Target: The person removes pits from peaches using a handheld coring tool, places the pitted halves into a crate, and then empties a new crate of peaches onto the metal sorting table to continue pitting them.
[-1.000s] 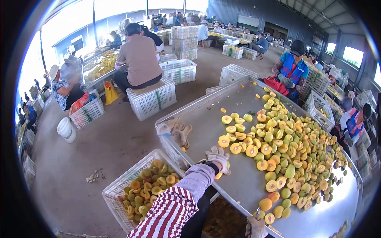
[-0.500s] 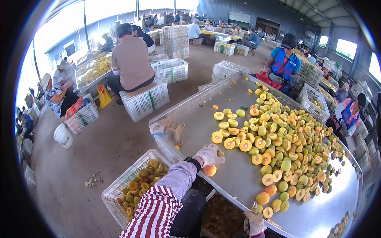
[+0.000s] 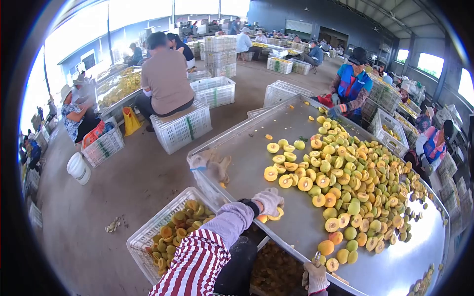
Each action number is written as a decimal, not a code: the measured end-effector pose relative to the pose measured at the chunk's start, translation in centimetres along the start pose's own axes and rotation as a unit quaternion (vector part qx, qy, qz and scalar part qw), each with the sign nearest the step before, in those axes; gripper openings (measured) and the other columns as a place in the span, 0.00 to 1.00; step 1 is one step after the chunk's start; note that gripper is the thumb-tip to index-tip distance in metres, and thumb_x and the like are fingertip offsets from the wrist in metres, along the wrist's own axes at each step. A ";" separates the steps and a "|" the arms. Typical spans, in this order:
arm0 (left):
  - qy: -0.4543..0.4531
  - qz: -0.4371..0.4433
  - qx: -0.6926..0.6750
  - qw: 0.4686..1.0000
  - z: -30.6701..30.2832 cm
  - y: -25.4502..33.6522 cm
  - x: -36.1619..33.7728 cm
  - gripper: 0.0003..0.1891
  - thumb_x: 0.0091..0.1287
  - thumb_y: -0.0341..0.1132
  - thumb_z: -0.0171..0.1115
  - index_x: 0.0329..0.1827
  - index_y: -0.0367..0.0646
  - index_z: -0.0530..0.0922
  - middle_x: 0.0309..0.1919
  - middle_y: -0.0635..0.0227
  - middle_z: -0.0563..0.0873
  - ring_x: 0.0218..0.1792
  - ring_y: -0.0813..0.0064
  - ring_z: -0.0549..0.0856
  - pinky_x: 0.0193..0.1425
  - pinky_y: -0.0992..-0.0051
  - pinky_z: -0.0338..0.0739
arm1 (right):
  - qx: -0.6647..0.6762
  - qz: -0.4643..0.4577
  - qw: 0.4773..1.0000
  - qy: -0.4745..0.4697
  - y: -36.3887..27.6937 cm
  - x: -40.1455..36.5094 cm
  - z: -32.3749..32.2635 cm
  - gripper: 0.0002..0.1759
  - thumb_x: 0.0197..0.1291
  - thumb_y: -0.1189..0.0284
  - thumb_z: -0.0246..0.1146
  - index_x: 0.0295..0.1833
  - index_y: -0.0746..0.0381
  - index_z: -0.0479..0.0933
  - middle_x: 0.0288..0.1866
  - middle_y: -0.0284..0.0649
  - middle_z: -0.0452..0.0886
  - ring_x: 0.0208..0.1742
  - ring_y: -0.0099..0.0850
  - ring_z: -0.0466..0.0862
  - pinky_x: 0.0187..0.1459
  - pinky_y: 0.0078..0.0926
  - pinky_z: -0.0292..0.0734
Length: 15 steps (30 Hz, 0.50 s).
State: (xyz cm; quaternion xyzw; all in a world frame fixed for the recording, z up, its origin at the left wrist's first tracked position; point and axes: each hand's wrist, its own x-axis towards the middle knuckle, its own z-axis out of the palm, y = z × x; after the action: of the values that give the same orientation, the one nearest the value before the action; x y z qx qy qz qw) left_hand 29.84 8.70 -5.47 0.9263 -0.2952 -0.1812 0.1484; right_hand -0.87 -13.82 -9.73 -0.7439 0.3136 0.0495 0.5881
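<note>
My left hand (image 3: 269,201), in a pale knit glove, is closed at the near edge of the metal table (image 3: 237,167). Its fingers are on an apricot half (image 3: 276,214), and another orange piece shows below the hand. At the bottom of the view my right hand (image 3: 316,278), also gloved, is closed around a small metal tool (image 3: 317,256) with a looped tip. Beside it on the table lie several whole and halved apricots (image 3: 340,255). A large heap of apricot halves (image 3: 360,182) spreads to the right.
A white crate (image 3: 136,242) of pitted apricot halves stands left of my arm. Spare gloves (image 3: 217,165) lie on the table's left corner. Across the table a person (image 3: 353,86) in a blue vest works. Stacked crates (image 3: 219,56) and other seated people fill the hall.
My left hand has shifted slightly right; the reddish fruit below it now shows as yellow-orange cut pieces. My right hand has barely moved. The person across has stretched a gloved hand to the table.
</note>
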 end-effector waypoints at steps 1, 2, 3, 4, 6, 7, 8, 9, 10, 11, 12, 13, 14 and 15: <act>0.017 0.040 0.017 0.999 -0.3 0.9 -0.7 0.24 0.55 0.47 0.71 0.57 0.57 0.85 0.59 0.53 0.79 0.63 0.51 0.78 0.67 0.58 0.74 | -0.042 -0.096 0.994 0.012 -1.9 -0.8 0.9 0.16 0.64 0.56 0.66 0.31 0.53 0.72 0.13 0.29 0.70 0.09 0.23 0.68 0.10 0.21 0.59; 0.034 0.077 0.035 0.996 -0.3 1.3 -1.2 0.23 0.54 0.46 0.72 0.56 0.56 0.85 0.58 0.53 0.80 0.61 0.51 0.80 0.66 0.59 0.75 | 0.044 0.111 0.993 -0.025 -4.8 -0.7 0.4 0.11 0.58 0.68 0.66 0.30 0.56 0.70 0.11 0.37 0.70 0.06 0.32 0.71 0.06 0.29 0.63; 0.036 0.072 -0.020 0.997 0.7 1.1 -0.6 0.24 0.54 0.46 0.72 0.55 0.55 0.85 0.56 0.53 0.81 0.59 0.51 0.81 0.65 0.59 0.76 | 0.056 0.059 0.997 -0.019 -5.5 -2.4 0.6 0.12 0.61 0.62 0.66 0.31 0.54 0.71 0.12 0.33 0.70 0.07 0.27 0.69 0.08 0.25 0.61; 0.039 0.066 -0.075 0.994 2.0 0.7 0.1 0.24 0.53 0.46 0.73 0.55 0.54 0.85 0.54 0.52 0.81 0.57 0.52 0.82 0.63 0.60 0.77 | 0.067 0.009 0.998 -0.016 -5.6 -3.5 0.9 0.14 0.64 0.57 0.65 0.33 0.53 0.72 0.13 0.28 0.69 0.09 0.23 0.67 0.09 0.21 0.58; 0.061 0.054 -0.149 0.985 3.4 0.4 0.1 0.25 0.52 0.47 0.73 0.55 0.52 0.85 0.53 0.53 0.82 0.55 0.52 0.83 0.61 0.61 0.78 | -0.040 -0.083 0.996 -0.011 0.9 0.8 -0.2 0.14 0.66 0.59 0.64 0.32 0.50 0.69 0.13 0.26 0.66 0.08 0.21 0.64 0.09 0.19 0.56; 0.097 0.050 -0.167 0.980 2.9 1.1 -0.9 0.25 0.52 0.48 0.73 0.54 0.51 0.85 0.53 0.54 0.82 0.55 0.52 0.83 0.61 0.61 0.78 | -0.005 -0.032 0.999 -0.013 -2.9 -1.8 0.6 0.14 0.67 0.59 0.63 0.32 0.49 0.68 0.13 0.26 0.65 0.08 0.20 0.63 0.09 0.18 0.55; 0.132 0.049 -0.184 0.973 2.6 1.7 -2.0 0.25 0.52 0.48 0.74 0.53 0.50 0.85 0.53 0.55 0.82 0.56 0.53 0.83 0.62 0.61 0.77 | 0.029 0.020 0.999 -0.012 -6.8 -4.5 1.3 0.15 0.68 0.59 0.63 0.31 0.48 0.66 0.13 0.25 0.64 0.08 0.20 0.62 0.09 0.18 0.55; 0.157 0.053 -0.239 0.957 1.4 2.3 -3.9 0.23 0.54 0.47 0.73 0.52 0.49 0.85 0.54 0.57 0.81 0.56 0.53 0.83 0.62 0.61 0.77 | -0.029 -0.051 0.998 -0.011 -3.6 -2.5 0.6 0.17 0.68 0.59 0.63 0.30 0.48 0.64 0.14 0.26 0.64 0.09 0.20 0.62 0.10 0.19 0.55; 0.165 0.042 -0.240 0.956 0.2 2.5 -6.0 0.23 0.54 0.47 0.73 0.52 0.49 0.85 0.54 0.57 0.81 0.56 0.53 0.83 0.62 0.61 0.77 | -0.103 -0.243 0.964 0.036 2.4 1.6 -0.3 0.13 0.68 0.59 0.64 0.33 0.48 0.69 0.16 0.27 0.68 0.10 0.20 0.64 0.12 0.18 0.56; 0.196 0.054 -0.272 0.941 -1.0 2.3 -8.6 0.22 0.56 0.46 0.72 0.53 0.48 0.83 0.55 0.57 0.80 0.57 0.53 0.82 0.63 0.63 0.77 | -0.208 -0.427 0.871 0.124 1.0 1.1 0.4 0.11 0.68 0.59 0.64 0.35 0.48 0.72 0.17 0.26 0.70 0.11 0.20 0.65 0.13 0.18 0.57; 0.228 0.067 -0.301 0.923 -2.3 2.0 -11.4 0.22 0.59 0.44 0.72 0.54 0.47 0.82 0.56 0.57 0.80 0.58 0.54 0.82 0.63 0.65 0.77 | -0.292 -0.587 0.726 0.206 -1.7 -0.5 1.0 0.09 0.68 0.59 0.64 0.38 0.49 0.75 0.18 0.26 0.72 0.12 0.19 0.66 0.13 0.17 0.57; 0.226 0.035 -0.295 0.928 -3.7 1.6 -14.7 0.23 0.60 0.44 0.71 0.56 0.47 0.81 0.57 0.58 0.79 0.59 0.53 0.82 0.64 0.63 0.76 | -0.281 -0.558 0.761 0.172 -3.2 -1.8 1.0 0.09 0.70 0.58 0.63 0.40 0.50 0.79 0.19 0.25 0.73 0.12 0.18 0.66 0.13 0.18 0.57; 0.250 0.023 -0.273 0.929 -3.9 0.2 -17.2 0.23 0.60 0.46 0.70 0.57 0.47 0.80 0.58 0.57 0.79 0.60 0.53 0.82 0.65 0.63 0.76 | -0.249 -0.486 0.827 0.134 -3.8 -2.4 0.9 0.09 0.70 0.58 0.63 0.39 0.49 0.78 0.18 0.26 0.72 0.12 0.18 0.66 0.13 0.18 0.57; 0.259 0.011 -0.231 0.938 -3.7 -1.7 -19.4 0.24 0.60 0.47 0.69 0.57 0.47 0.80 0.58 0.55 0.78 0.59 0.54 0.82 0.64 0.62 0.76 | -0.171 -0.307 0.934 0.067 -4.3 -3.0 0.9 0.10 0.70 0.58 0.62 0.38 0.49 0.77 0.18 0.26 0.72 0.11 0.19 0.66 0.13 0.18 0.57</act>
State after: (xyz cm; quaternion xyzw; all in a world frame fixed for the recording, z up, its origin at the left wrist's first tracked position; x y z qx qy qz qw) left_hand 17.49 22.32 1.98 0.8780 -0.2065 0.0033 0.4319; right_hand -0.74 -11.32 -5.06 -0.8947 0.0957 -0.1310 0.4163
